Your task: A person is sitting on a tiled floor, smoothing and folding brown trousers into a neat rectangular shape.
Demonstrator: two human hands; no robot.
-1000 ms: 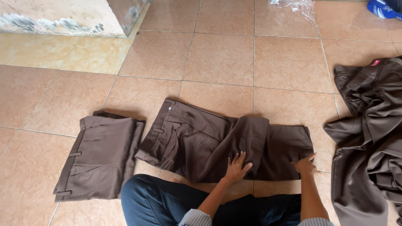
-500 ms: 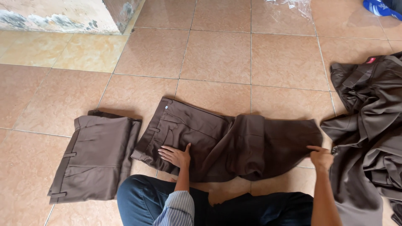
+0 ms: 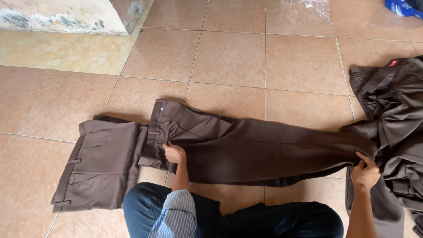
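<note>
A pair of dark brown trousers (image 3: 264, 152) lies stretched out flat on the tiled floor (image 3: 229, 57), running from just left of the middle of the frame to the right side, with its waistband at the left end and the leg ends at the right. The left hand (image 3: 174, 153) presses down on the trousers just beside the waistband, fingers curled onto the cloth; it rests on the fabric rather than lifting it. The right hand (image 3: 365, 172), at the lower right of the frame, is clenched around the leg end of the trousers, pinching the hem between thumb and fingers. The left arm wears a blue-and-white striped sleeve (image 3: 174, 218), seen at the bottom centre, and the person's legs in dark blue jeans (image 3: 264, 220) are folded along the bottom edge of the frame, just below the trousers. At the left of the frame lies a second pair of brown trousers, already folded (image 3: 99, 165) into a neat rectangle; its right edge touches or slips slightly under the waistband of the stretched pair. On the right edge of the frame sits a loose heap of more brown clothes (image 3: 392, 105), crumpled, and the leg ends in the right hand reach up against it. A pale, stained wall base (image 3: 66, 15) fills the upper left corner, a bit of clear plastic wrap (image 3: 310, 5) lies at the top, and a blue item (image 3: 403, 6) shows in the upper right corner.
</note>
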